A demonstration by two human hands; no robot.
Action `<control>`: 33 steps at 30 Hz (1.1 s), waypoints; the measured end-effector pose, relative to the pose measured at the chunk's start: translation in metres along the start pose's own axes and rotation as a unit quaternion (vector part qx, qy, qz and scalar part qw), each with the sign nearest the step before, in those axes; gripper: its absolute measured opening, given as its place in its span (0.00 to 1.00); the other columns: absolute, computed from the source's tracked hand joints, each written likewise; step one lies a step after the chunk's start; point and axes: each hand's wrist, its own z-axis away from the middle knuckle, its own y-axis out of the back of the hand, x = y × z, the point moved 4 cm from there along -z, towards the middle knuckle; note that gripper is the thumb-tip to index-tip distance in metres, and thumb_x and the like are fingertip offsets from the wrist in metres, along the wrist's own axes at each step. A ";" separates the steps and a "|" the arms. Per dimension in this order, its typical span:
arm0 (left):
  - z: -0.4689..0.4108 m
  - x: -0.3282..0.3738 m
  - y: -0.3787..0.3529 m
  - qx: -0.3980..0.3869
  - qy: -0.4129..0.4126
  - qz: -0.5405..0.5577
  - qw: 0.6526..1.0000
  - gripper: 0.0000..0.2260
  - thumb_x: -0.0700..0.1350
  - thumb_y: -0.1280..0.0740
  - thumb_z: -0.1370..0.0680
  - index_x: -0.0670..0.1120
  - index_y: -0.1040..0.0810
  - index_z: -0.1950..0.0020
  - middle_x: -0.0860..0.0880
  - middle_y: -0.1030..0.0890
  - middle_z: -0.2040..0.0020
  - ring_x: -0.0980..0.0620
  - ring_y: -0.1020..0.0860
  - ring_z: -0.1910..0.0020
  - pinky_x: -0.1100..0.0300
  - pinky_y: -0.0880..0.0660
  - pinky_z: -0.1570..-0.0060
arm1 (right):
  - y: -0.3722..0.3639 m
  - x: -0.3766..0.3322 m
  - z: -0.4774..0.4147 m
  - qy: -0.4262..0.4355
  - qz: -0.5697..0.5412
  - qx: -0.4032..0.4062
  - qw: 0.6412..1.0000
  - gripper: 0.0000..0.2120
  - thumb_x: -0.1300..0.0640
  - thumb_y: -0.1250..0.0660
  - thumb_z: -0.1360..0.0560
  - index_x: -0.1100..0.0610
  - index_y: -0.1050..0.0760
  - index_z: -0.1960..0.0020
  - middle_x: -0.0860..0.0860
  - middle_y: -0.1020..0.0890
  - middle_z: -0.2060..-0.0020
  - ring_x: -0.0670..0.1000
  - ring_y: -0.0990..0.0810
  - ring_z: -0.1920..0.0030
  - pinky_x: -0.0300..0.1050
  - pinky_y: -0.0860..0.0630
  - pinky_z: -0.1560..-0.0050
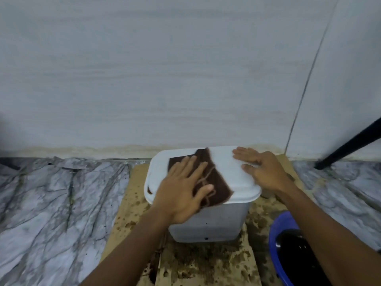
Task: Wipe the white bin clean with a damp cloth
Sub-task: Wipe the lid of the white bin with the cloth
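Two hands on the white bin [208, 221], which sits on stained cardboard [206, 263] by the wall. Left hand [181, 193] flat, fingers spread, pressing the brown cloth [214, 178] onto the lid [228, 162]; right hand [261, 170] open, gripping nothing, steadying it. Best: overlapping strokes, steady pressure, rinse in the blue bucket [278, 234]. No readable writing.

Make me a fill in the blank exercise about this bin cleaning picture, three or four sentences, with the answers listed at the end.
1. The left hand presses a ____ cloth flat on the lid of the white bin.
2. The right hand rests on the lid with no ____ under it.
3. The bin stands on stained ____ laid over the marble floor.
4. The basin by the right forearm is ____ in colour.

Missing words: brown; cloth; cardboard; blue
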 end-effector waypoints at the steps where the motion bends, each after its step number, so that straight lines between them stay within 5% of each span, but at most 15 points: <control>1: 0.003 -0.008 0.000 0.003 0.000 -0.018 1.000 0.33 0.71 0.57 0.19 0.59 0.53 0.17 0.53 0.57 0.17 0.56 0.61 0.18 0.57 0.64 0.21 | 0.001 -0.002 0.000 -0.002 0.003 -0.010 1.000 0.18 0.71 0.32 0.23 0.57 0.19 0.37 0.43 0.23 0.36 0.44 0.31 0.28 0.47 0.42 0.21; 6: -0.013 0.020 -0.003 0.002 0.001 -0.037 0.999 0.38 0.75 0.59 0.22 0.57 0.55 0.17 0.50 0.57 0.17 0.52 0.61 0.18 0.52 0.63 0.20 | 0.005 -0.005 0.001 0.005 0.037 -0.021 0.999 0.16 0.70 0.33 0.22 0.61 0.19 0.37 0.50 0.22 0.34 0.43 0.31 0.29 0.33 0.44 0.25; 11: -0.047 0.079 -0.015 0.005 -0.019 -0.047 0.999 0.38 0.73 0.55 0.21 0.55 0.54 0.16 0.46 0.53 0.16 0.48 0.57 0.17 0.49 0.58 0.19 | 0.020 0.000 0.004 0.005 0.005 0.008 1.000 0.12 0.68 0.30 0.24 0.60 0.16 0.42 0.52 0.17 0.39 0.42 0.26 0.33 0.34 0.35 0.29; 15: -0.031 0.057 -0.009 0.028 -0.022 -0.032 0.999 0.38 0.75 0.55 0.23 0.57 0.49 0.17 0.50 0.50 0.16 0.52 0.54 0.17 0.55 0.58 0.20 | 0.044 0.012 0.006 -0.008 -0.024 0.025 0.999 0.10 0.63 0.25 0.26 0.60 0.15 0.45 0.53 0.16 0.42 0.39 0.20 0.40 0.34 0.27 0.34; 19: -0.023 0.053 -0.010 0.043 -0.001 -0.026 0.999 0.39 0.74 0.54 0.23 0.55 0.44 0.17 0.47 0.45 0.17 0.49 0.49 0.18 0.52 0.54 0.19 | 0.045 0.027 0.009 -0.031 -0.065 0.006 0.997 0.11 0.64 0.27 0.25 0.62 0.17 0.43 0.54 0.18 0.39 0.36 0.22 0.40 0.24 0.30 0.40; 28: -0.078 0.122 -0.023 0.028 0.075 -0.035 0.996 0.37 0.65 0.50 0.22 0.49 0.45 0.17 0.38 0.44 0.18 0.40 0.48 0.18 0.44 0.52 0.20 | 0.040 0.034 0.013 -0.028 -0.084 0.030 0.996 0.13 0.66 0.30 0.22 0.61 0.19 0.38 0.53 0.20 0.35 0.40 0.25 0.33 0.35 0.30 0.31; 33: -0.065 0.115 -0.019 0.029 0.074 0.005 0.997 0.36 0.65 0.47 0.23 0.52 0.44 0.17 0.42 0.45 0.17 0.45 0.50 0.17 0.48 0.54 0.19 | 0.037 0.034 0.016 -0.029 -0.088 0.026 0.995 0.12 0.66 0.30 0.23 0.61 0.18 0.40 0.52 0.19 0.36 0.37 0.25 0.35 0.27 0.30 0.37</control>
